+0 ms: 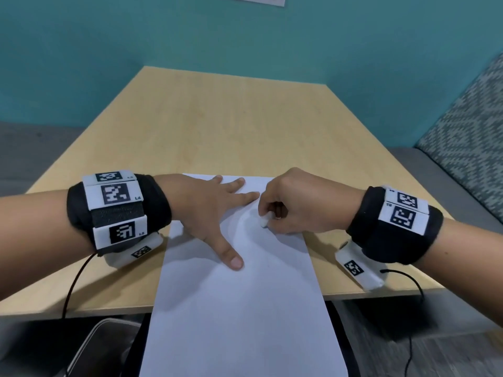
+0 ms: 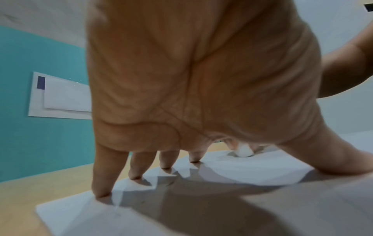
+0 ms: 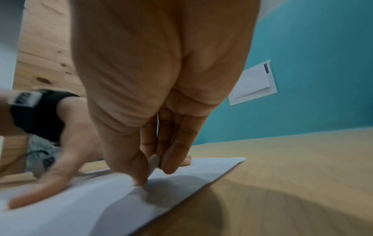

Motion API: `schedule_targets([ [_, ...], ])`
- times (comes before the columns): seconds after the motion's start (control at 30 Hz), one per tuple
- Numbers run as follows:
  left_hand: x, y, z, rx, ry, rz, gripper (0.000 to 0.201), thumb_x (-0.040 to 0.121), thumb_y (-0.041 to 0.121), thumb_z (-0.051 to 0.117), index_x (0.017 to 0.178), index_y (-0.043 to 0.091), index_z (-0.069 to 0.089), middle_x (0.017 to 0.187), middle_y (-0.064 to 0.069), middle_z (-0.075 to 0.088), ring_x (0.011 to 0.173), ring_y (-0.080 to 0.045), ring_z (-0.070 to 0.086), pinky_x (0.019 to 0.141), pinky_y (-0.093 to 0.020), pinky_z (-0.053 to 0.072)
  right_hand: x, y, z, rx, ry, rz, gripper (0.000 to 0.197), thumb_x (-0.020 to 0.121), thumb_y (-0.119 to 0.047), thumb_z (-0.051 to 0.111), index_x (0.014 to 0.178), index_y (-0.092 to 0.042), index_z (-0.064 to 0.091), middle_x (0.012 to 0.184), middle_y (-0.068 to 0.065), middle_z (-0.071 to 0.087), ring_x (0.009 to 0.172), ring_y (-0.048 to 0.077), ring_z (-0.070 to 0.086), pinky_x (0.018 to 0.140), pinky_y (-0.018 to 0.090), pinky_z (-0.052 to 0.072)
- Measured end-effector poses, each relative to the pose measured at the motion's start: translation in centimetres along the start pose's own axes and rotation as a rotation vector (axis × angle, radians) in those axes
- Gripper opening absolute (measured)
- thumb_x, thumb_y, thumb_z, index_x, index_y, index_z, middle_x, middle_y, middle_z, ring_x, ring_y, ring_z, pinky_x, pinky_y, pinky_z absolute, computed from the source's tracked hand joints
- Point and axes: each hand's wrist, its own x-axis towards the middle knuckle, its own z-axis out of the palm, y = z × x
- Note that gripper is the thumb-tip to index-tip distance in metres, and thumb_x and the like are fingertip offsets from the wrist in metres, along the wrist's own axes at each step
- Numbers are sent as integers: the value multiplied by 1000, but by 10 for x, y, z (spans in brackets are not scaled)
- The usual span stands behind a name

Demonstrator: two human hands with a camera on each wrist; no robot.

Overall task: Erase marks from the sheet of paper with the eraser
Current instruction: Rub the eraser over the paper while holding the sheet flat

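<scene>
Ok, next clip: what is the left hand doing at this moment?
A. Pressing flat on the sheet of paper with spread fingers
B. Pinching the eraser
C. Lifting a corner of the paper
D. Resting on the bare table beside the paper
A: the left hand lies spread on the sheet of paper, fingertips down, while the right hand pinches the eraser against the sheet.

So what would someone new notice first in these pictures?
The right hand pinches a small white eraser against the sheet of paper, near its far right side. The left hand presses flat, fingers spread, on the sheet's far left part on the wooden table.
</scene>
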Motion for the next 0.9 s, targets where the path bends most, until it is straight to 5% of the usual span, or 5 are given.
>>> schedule_targets([
  [0.2,-2,0,0,14,-3,-20,147,52,100,72,156,64,-25,167,30,-34,163,-17,-23,130,-63,12,-11,-5,-9,43,-163,-32,20,87,-31,79,106,-30,79,92,-14,76,82,4,70,77,30,60],
  [0.37,-1,-1,0,19,3,1,145,51,100,72,155,68,-24,168,30,-32,163,-18,-22,130,-64,13,10,-6,-1,8,-14,-89,18,85,-21,74,102,-22,77,85,-5,73,75,12,67,73,39,58],
  [0.53,1,-1,2,18,4,-9,149,50,101,71,157,63,-25,168,30,-33,163,-18,-22,131,-62,12,1,-1,-10,46,-163,-82,15,87,-26,76,102,-28,79,91,-11,77,83,8,71,77,36,60],
  [0.73,1,-1,1,29,5,7,142,52,100,71,155,69,-21,169,29,-33,163,-20,-22,130,-62,14,11,-11,-3,30,-58,-133,18,90,-28,76,108,-25,78,92,-5,76,81,12,67,76,38,57],
  [0.9,1,-1,-3,50,-41,-35,149,50,102,72,154,64,-28,168,26,-35,163,-20,-24,129,-65,13,-23,0,-21,-17,-54,-97,18,87,-32,75,104,-30,77,88,-13,69,81,6,64,74,27,55],
])
